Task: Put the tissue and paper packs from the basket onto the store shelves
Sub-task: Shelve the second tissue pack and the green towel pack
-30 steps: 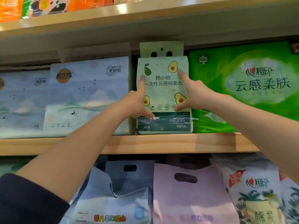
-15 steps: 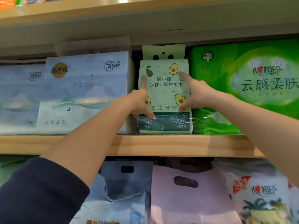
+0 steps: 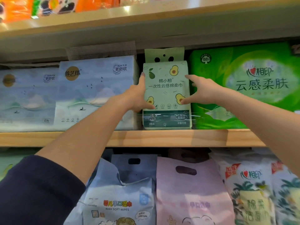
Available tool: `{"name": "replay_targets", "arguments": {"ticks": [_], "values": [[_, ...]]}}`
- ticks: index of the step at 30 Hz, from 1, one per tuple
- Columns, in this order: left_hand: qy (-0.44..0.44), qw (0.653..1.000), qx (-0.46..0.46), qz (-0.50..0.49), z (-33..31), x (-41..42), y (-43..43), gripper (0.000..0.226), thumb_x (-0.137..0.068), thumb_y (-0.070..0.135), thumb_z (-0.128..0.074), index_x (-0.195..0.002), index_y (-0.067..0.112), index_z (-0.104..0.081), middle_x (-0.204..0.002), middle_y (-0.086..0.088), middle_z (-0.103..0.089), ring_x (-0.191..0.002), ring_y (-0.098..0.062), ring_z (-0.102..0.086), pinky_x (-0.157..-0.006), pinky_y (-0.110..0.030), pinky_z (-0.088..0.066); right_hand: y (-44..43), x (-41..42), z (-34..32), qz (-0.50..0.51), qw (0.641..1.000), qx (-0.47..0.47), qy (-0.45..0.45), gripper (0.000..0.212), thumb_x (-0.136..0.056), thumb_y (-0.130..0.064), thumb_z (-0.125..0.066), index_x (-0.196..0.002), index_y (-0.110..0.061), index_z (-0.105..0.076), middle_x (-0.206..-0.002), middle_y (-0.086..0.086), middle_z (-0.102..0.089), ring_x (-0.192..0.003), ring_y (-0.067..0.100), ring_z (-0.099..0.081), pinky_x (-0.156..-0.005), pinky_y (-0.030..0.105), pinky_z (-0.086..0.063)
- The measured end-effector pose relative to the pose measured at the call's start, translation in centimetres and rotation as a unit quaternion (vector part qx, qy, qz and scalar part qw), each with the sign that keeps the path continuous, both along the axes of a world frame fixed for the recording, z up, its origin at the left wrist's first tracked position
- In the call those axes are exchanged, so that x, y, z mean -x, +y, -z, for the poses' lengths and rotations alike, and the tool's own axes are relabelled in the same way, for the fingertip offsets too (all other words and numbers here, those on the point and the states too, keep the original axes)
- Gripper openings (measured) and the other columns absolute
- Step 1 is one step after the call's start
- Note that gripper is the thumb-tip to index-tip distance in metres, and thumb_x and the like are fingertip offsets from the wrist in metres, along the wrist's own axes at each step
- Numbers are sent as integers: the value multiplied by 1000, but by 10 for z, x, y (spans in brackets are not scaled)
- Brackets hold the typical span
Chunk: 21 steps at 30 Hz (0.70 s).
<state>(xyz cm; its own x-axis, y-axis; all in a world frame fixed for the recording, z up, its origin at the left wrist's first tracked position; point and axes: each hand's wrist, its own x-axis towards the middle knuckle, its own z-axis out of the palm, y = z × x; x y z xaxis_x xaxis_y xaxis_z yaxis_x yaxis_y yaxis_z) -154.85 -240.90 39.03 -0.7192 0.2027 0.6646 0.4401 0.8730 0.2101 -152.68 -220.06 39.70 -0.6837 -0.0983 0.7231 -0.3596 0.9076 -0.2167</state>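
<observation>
A pale green tissue pack with avocado prints (image 3: pixel 165 85) stands upright on the wooden shelf (image 3: pixel 162 138), in the gap between a blue pack and a big green pack. My left hand (image 3: pixel 134 98) grips its left edge, index finger pointing up along the side and thumb on the front. My right hand (image 3: pixel 204 93) holds the right edge with index finger high and thumb low. The other fingers of both hands are hidden beside the pack. The basket is out of view.
Light blue tissue packs (image 3: pixel 95 95) fill the shelf to the left and a bright green pack (image 3: pixel 251 88) to the right. Below hang baby wipes (image 3: pixel 120 200), a pink pack (image 3: pixel 191 192) and a palm-print pack (image 3: pixel 253 192). Orange packs (image 3: pixel 97 4) sit above.
Both hands have slid outward from the pack's front to its side edges. The pack itself stays upright in the same spot; the view has shifted slightly.
</observation>
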Motion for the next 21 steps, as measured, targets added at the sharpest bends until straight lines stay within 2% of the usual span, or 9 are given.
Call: {"name": "replay_targets", "arguments": {"ticks": [2, 4, 6, 8, 10, 12, 16, 19, 21], "values": [[20, 1000, 3, 3, 3, -13, -7, 111, -79, 32, -70, -145, 19, 18, -109, -18, -60, -86, -33, -61, -82, -39, -50, 0, -15, 4, 4, 1000, 1, 1, 89, -76, -31, -72, -146, -19, -18, -149, 10, -32, -137, 29, -29, -107, 41, -30], [40, 999, 4, 3, 6, -27, -16, 101, -82, 36, -66, -148, 17, 8, -116, -18, -59, -100, -33, -57, -84, -36, -44, -1, -31, 10, 7, 1000, 4, 3, 82, -78, -32, -68, -144, -17, -22, -147, 10, -34, -135, 29, -31, -105, 41, -32], [52, 999, 7, -3, 11, -42, -28, 83, -85, 39, -61, -147, 16, -11, -127, -19, -55, -120, -33, -47, -95, -40, -40, -2, -48, 18, 13, 1000, 5, 2, 77, -80, -34, -66, -143, -17, -25, -146, 11, -35, -130, 30, -37, -98, 40, -37], [66, 998, 21, -10, 19, -58, -38, 62, -89, 39, -55, -140, 13, -33, -130, -17, -53, -122, -31, -46, -97, -39, -37, -4, -65, 27, 14, 1000, 10, -2, 73, -81, -35, -65, -142, -17, -28, -145, 12, -36, -119, 29, -45, -88, 36, -39], [75, 997, 27, -5, 28, -77, -46, 50, -91, 36, -52, -133, 9, -44, -131, -15, -53, -119, -29, -50, -95, -35, -37, -7, -79, 37, 12, 1000, 17, -6, 71, -81, -34, -64, -141, -17, -30, -144, 12, -38, -117, 29, -47, -90, 36, -39], [75, 996, 37, 3, 41, -95, -54, 46, -93, 33, -50, -131, 8, -47, -131, -14, -54, -119, -28, -51, -95, -34, -37, -11, -92, 50, 12, 1000, 20, -14, 70, -81, -34, -65, -140, -17, -32, -143, 13, -39, -122, 30, -45, -94, 37, -39], [63, 996, 62, -3, 68, -124, -73, 43, -93, 32, -48, -131, 11, -48, -136, -10, -51, -122, -27, -49, -96, -34, -36, -25, -119, 77, 3, 1000, 15, -24, 64, -82, -33, -63, -137, -17, -36, -140, 12, -43, -122, 29, -46, -94, 37, -39], [48, 995, 84, -16, 89, -148, -90, 46, -93, 32, -48, -135, 15, -42, -142, -7, -45, -128, -26, -44, -102, -38, -36, -37, -135, 99, -11, 1000, -4, -23, 59, -83, -32, -61, -135, -15, -39, -140, 11, -44, -128, 29, -40, -101, 37, -35], [28, 994, 105, -34, 103, -167, -102, 48, -93, 31, -48, -138, 17, -38, -143, -9, -42, -128, -28, -42, -101, -40, -36, -43, -145, 115, -30, 999, -11, -33, 53, -84, -32, -60, -132, -16, -43, -136, 11, -47, -124, 30, -43, -97, 37, -37]]}}
